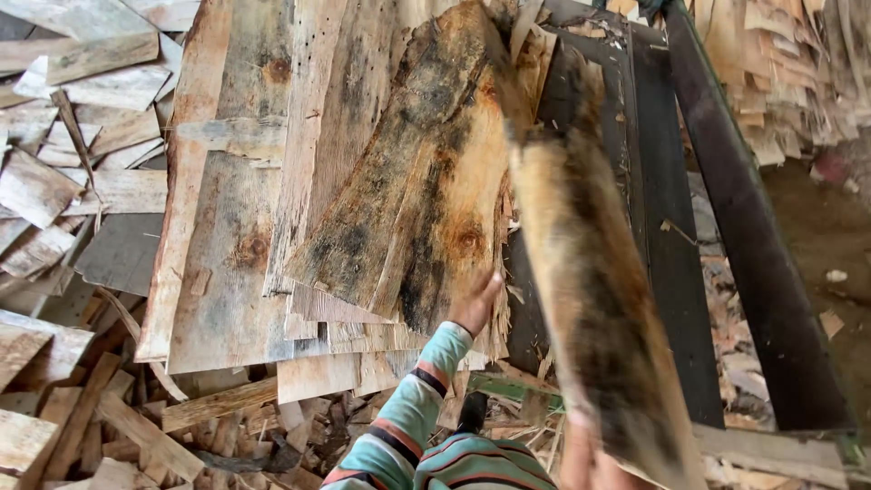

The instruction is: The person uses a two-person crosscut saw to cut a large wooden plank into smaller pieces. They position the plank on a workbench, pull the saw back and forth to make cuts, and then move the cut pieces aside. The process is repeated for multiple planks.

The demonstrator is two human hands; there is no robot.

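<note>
Your left hand (476, 304) is pressing flat, fingers open, against the near edge of the veneer stack (363, 200), gripping nothing. Your right hand (585, 458) is closing on the bottom of a loose veneer sheet (590, 281), which is tilting blurred just right of the stack. Dark rails (753, 236) are lying right of the stack, wood scraps (63, 181) left of it.

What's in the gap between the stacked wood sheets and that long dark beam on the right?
In the head view, the blurred veneer strip held by the right hand crosses there, over a dark board between the stacked sheets and the beam.
</note>
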